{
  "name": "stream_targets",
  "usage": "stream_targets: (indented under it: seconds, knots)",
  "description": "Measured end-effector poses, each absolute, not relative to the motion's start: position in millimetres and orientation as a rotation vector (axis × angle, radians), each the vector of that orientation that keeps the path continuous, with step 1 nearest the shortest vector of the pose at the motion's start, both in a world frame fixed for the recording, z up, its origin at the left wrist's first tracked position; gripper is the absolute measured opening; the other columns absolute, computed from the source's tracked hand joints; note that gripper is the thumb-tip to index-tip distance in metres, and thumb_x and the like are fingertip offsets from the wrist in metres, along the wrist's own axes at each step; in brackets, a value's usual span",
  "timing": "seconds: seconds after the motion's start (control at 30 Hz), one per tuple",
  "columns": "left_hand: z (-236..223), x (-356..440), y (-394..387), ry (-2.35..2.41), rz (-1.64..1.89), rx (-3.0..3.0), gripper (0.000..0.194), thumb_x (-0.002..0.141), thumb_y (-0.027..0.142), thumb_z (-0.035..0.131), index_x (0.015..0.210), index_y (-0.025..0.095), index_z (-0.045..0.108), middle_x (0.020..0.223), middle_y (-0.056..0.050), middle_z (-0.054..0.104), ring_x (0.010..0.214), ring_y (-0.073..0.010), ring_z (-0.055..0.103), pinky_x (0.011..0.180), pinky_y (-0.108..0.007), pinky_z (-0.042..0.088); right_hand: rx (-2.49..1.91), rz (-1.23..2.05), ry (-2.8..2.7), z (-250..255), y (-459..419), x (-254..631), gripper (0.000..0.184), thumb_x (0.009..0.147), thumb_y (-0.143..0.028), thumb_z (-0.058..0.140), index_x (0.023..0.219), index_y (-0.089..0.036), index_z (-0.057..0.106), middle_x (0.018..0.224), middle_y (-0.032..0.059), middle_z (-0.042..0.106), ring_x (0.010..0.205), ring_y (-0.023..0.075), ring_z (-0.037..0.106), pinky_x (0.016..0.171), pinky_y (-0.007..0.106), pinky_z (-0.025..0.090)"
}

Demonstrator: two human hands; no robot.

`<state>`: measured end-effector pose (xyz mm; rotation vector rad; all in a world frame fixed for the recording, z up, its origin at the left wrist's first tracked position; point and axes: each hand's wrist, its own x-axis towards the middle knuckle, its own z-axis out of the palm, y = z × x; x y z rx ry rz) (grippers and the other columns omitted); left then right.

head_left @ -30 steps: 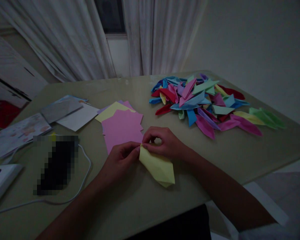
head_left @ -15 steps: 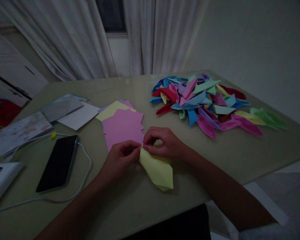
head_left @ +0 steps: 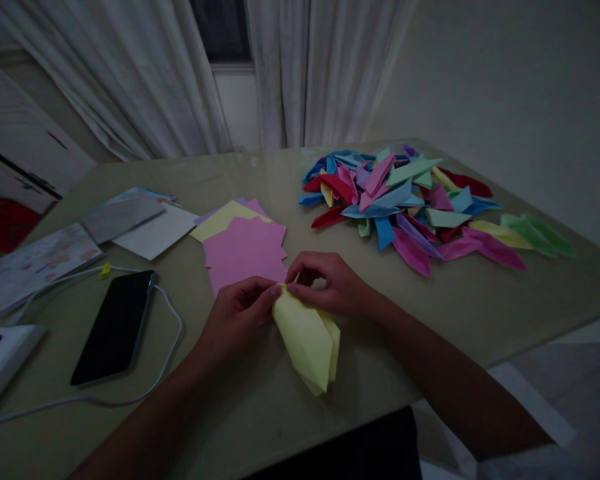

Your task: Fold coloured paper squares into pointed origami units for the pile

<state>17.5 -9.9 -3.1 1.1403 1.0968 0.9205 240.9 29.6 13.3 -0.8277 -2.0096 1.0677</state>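
Observation:
A folded piece of yellow paper [head_left: 307,340] hangs from the fingertips of both hands, its wide layered end pointing toward me. My left hand [head_left: 243,310] pinches its narrow top end between thumb and forefinger. On the same end, just to the right, my right hand [head_left: 327,283] is closed in a pinch too. Beyond my left hand lies a stack of coloured paper sheets [head_left: 245,250], pink on top with yellow and purple edges showing. The small fold under the fingertips is partly hidden.
A heap of folded paper pieces [head_left: 380,193] in many colours spreads over the table's far right. To the left are a black phone [head_left: 114,327], a white cable [head_left: 173,313], a white device [head_left: 5,360] and several cards and envelopes [head_left: 45,263]. Curtains hang behind the table.
The yellow paper has swung so its wide end points more toward me, and its layers now show apart on the right. Both hands keep their pinch at the top, shifted slightly.

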Motion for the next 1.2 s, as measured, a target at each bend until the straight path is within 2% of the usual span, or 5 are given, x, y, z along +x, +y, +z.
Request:
stream_targets:
  seconds: [0.13, 0.57, 0.83, 1.03, 1.2]
  knots:
    - [0, 17, -11, 1.179, 1.014, 1.228, 0.034, 0.090, 0.051, 0.082, 0.094, 0.017, 0.081, 0.082, -0.005, 0.077, 0.068, -0.0160, 0.066, 0.060, -0.024, 0.053, -0.860, 1.196, -1.971, 14, 30, 242, 0.026, 0.090, -0.033, 0.083, 0.107, -0.016, 0.074, 0.086, 0.0003, 0.073, 0.072, 0.0126, 0.066, 0.066, 0.023, 0.052]
    - [0, 16, -13, 1.256, 1.061, 1.351, 0.030, 0.093, 0.048, 0.079, 0.096, 0.018, 0.080, 0.084, -0.005, 0.079, 0.072, -0.0177, 0.070, 0.060, -0.024, 0.054, -0.966, 1.148, -1.970, 18, 28, 240, 0.014, 0.099, -0.024, 0.071, 0.107, -0.017, 0.081, 0.099, 0.0044, 0.081, 0.088, 0.0166, 0.072, 0.077, 0.026, 0.051]
    - [-1, 17, -13, 1.259, 1.042, 1.362, 0.032, 0.093, 0.050, 0.078, 0.099, 0.019, 0.080, 0.086, -0.005, 0.078, 0.073, -0.0189, 0.070, 0.060, -0.025, 0.055, -0.984, 1.116, -2.058, 15, 29, 239, 0.019, 0.101, -0.030, 0.070, 0.103, -0.016, 0.081, 0.087, 0.0032, 0.078, 0.077, 0.0149, 0.067, 0.071, 0.026, 0.047]
    - [6, 19, -14, 1.355, 1.212, 1.334, 0.025, 0.091, 0.044, 0.079, 0.093, 0.020, 0.079, 0.084, -0.004, 0.079, 0.075, -0.0204, 0.073, 0.064, -0.027, 0.057, -0.955, 1.274, -1.982, 11, 32, 238, 0.026, 0.100, -0.039, 0.070, 0.095, -0.015, 0.077, 0.077, 0.0006, 0.070, 0.069, 0.0131, 0.059, 0.061, 0.024, 0.041]
    - [4, 17, -10, 1.503, 1.350, 1.264, 0.025, 0.088, 0.045, 0.081, 0.091, 0.020, 0.080, 0.088, -0.004, 0.081, 0.080, -0.0215, 0.075, 0.072, -0.029, 0.060, -0.927, 1.475, -1.824, 7, 37, 240, 0.027, 0.095, -0.041, 0.075, 0.098, -0.015, 0.073, 0.081, 0.0008, 0.069, 0.069, 0.0129, 0.059, 0.061, 0.023, 0.043]
